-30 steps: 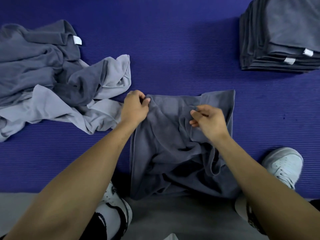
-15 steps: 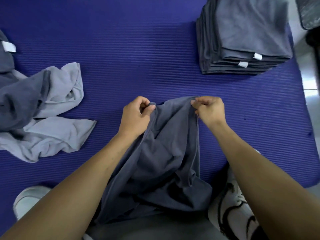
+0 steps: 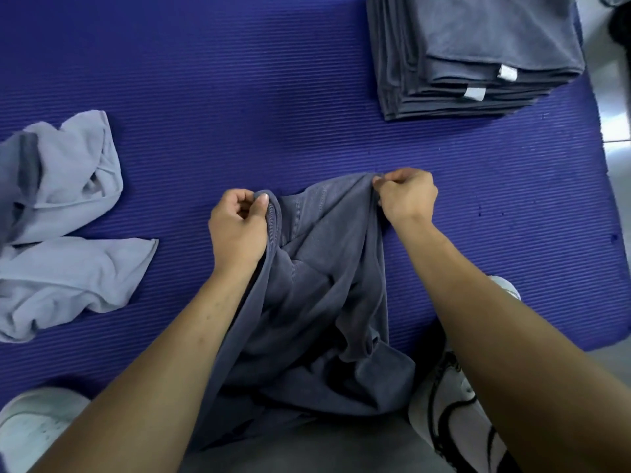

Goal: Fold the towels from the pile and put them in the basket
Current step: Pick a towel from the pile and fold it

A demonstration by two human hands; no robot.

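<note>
loose towel pile [image 3: 58, 213] cut by left edge, folded stack [image 3: 478, 52] cropped above

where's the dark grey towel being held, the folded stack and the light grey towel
dark grey towel [image 3: 317, 268]: head view, middle of the hanging cloth
folded towel stack [image 3: 491, 32]: head view, top towel's face
light grey towel [image 3: 68, 268]: head view, lower fold

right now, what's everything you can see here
mat: 1, blue-purple, ribbed, under everything
folded towels: 1 stack, dark grey, far right on mat
loose towels: 1 pile, light grey with some darker cloth, left on mat
held towel: 1, dark grey, crumpled, centre
floor: pale, right edge
shoes: 2, white, bottom corners
left hand: fingers pinch towel's top edge
right hand: fingers pinch towel's top edge
</note>
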